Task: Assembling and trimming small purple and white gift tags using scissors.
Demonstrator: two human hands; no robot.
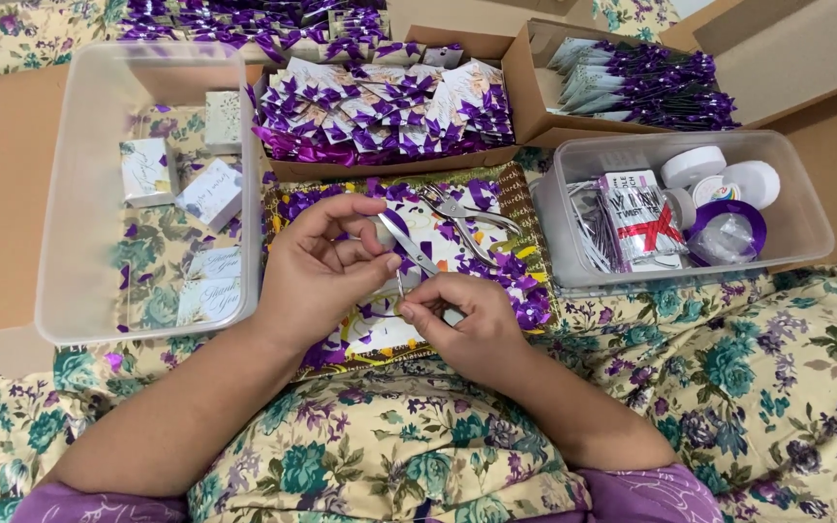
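**Both hands pinched on a purple ribbon strip over the work tray**

The left hand (317,261) and right hand (457,315) meet above a patterned tray (520,189) littered with purple ribbon scraps (515,276). Between them runs a narrow purple ribbon strip (401,237): the left grip is narrow, thumb and fingers closed on its upper end, and the right grip is a tight fingertip pinch on its lower end, just beside the left thumb. Metal pliers (467,215) lie on the tray, just beyond the hands and untouched.

To the left stands a clear bin (55,194) holding small printed boxes (147,171). Ahead is a cardboard box of finished bows (389,107); to the right, a second clear bin (806,203) with tape rolls (695,165).

In my judgement the strip is slick and thin, so it could slip from either pinch and drop among the loose scraps, where it would be hard to pick out. Pulling unevenly might also twist or crease it
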